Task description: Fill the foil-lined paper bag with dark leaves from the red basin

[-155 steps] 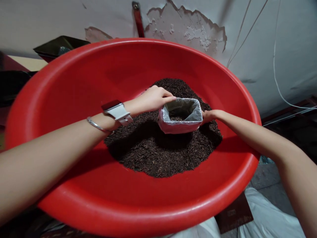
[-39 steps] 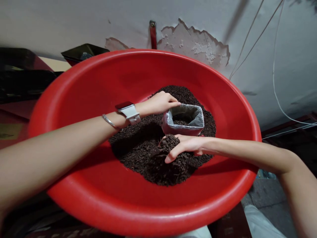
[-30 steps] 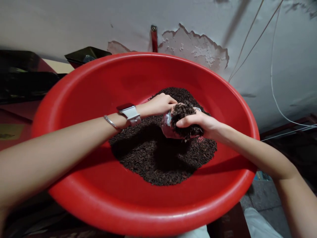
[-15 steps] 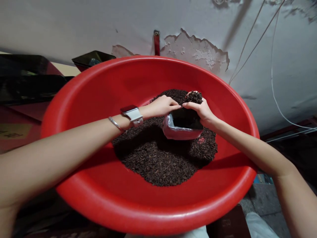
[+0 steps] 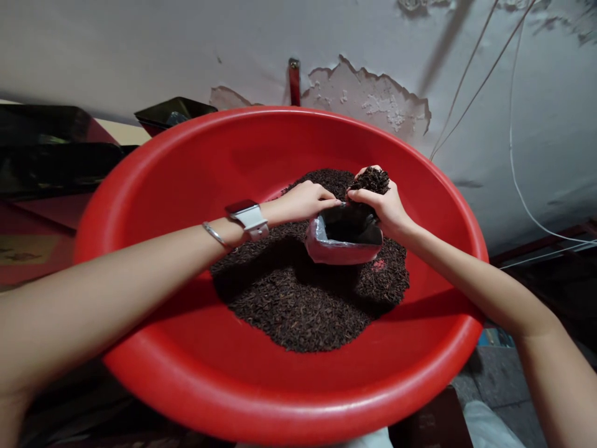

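My right hand [image 5: 383, 202] cups loose tea [image 5: 372, 179] over the pouch [image 5: 342, 239]; left hand [image 5: 305, 200] pinches its rim open mid-basin [image 5: 186, 162]. Tip slowly, stay centred.

No writing, label, brand or number can be read anywhere: the red basin [image 5: 196, 168], the pink pouch [image 5: 342, 252] and the smartwatch [image 5: 247, 214] show no legible marks.
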{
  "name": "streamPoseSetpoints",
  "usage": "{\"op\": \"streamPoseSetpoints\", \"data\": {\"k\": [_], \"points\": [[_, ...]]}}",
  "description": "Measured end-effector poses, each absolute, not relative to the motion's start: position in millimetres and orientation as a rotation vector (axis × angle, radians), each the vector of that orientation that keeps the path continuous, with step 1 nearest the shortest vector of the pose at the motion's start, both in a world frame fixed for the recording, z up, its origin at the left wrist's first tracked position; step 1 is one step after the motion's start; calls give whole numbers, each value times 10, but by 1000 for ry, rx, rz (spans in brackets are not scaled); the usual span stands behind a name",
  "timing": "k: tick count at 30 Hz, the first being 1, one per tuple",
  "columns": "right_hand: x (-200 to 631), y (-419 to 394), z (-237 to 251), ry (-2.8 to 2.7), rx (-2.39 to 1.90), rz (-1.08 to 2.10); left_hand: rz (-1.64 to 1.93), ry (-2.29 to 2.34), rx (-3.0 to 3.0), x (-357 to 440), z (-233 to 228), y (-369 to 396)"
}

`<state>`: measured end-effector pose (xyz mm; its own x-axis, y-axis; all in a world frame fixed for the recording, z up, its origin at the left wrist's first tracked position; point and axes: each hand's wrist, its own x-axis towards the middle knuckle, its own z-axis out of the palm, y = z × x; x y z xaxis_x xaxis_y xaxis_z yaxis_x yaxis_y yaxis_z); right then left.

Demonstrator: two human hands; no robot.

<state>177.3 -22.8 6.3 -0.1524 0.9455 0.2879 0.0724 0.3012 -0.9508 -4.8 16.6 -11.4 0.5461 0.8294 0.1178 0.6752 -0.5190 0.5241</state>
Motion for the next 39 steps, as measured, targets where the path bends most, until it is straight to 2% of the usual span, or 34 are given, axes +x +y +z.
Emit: {"op": "streamPoseSetpoints", "data": {"k": [20,28,33,37,39], "points": [[1765,-307,173,-1507,-929,1088,516,1194,2358,-43,-84,128],[1778,-408,238,-1644,-942,997,530,1186,2406,-59,-138,192],[1682,-635,165,-2226,-774,891,540,1163,2387,-88,-156,211],[1551,-812,-196,-2893,-370,954,578,1141,2385,-89,-155,206],[1549,-855,-437,-3121,-354,959,575,1140,2381,-86,-153,205]]}}
